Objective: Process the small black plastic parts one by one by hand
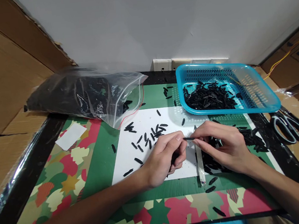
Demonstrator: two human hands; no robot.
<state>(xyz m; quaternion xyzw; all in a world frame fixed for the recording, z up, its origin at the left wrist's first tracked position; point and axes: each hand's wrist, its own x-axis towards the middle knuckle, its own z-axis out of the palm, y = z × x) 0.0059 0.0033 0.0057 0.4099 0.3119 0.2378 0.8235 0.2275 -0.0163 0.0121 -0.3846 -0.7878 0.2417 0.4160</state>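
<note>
Both hands meet over a white sheet [124,154], with a small black ridged strip [188,138] between their fingertips. My left hand [165,155] is closed, its thumb and forefinger at the strip's left end. Dark pieces seem to show inside its curled fingers, though not clearly. My right hand [223,145] pinches the right end between thumb and fingers. Below the right hand lies a pile of similar black pieces [211,164], partly covered by it. A slim, white-wrapped tool [201,170] with a pointed tip lies between the hands. Several loose strips [155,131] are scattered beyond my left hand.
A blue plastic basket [259,105] of black pieces stands at the back right. At the back left lies a clear zip bag [82,94] full of black material. Scissors [289,128] rest at the right edge. A white paper scrap [71,136] lies on the patterned mat [61,168].
</note>
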